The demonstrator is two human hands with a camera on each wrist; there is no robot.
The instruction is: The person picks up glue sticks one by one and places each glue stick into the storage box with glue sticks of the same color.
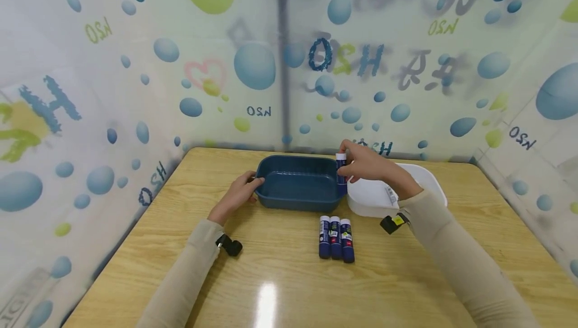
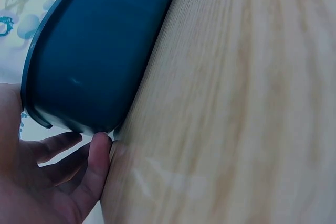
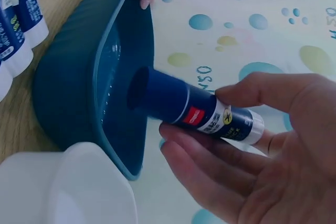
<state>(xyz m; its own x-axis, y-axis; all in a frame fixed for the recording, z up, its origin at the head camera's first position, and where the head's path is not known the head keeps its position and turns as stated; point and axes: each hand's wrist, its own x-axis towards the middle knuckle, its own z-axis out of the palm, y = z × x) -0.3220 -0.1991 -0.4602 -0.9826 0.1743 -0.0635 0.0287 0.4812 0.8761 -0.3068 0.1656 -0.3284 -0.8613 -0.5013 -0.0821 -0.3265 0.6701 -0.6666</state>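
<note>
My left hand (image 1: 238,193) grips the left end of a dark blue plastic bin (image 1: 298,204), its thumb over the rim and its other fingers against the outside. The bin's inside looks bare. Between thumb and fingertips, my right hand (image 1: 368,163) pinches a blue glue stick (image 3: 202,115) with a white end. It holds the stick upright at the bin's right end, the blue end pointing down over the opening. Three more glue sticks (image 1: 335,237) lie side by side on the table in front of the bin.
A white plastic bin (image 1: 367,209) stands right of the blue one, partly hidden behind my right forearm, with a printed label inside. Both bins are near the back edge of the wooden table (image 1: 280,273). A patterned curtain (image 1: 257,117) hangs behind and at the sides.
</note>
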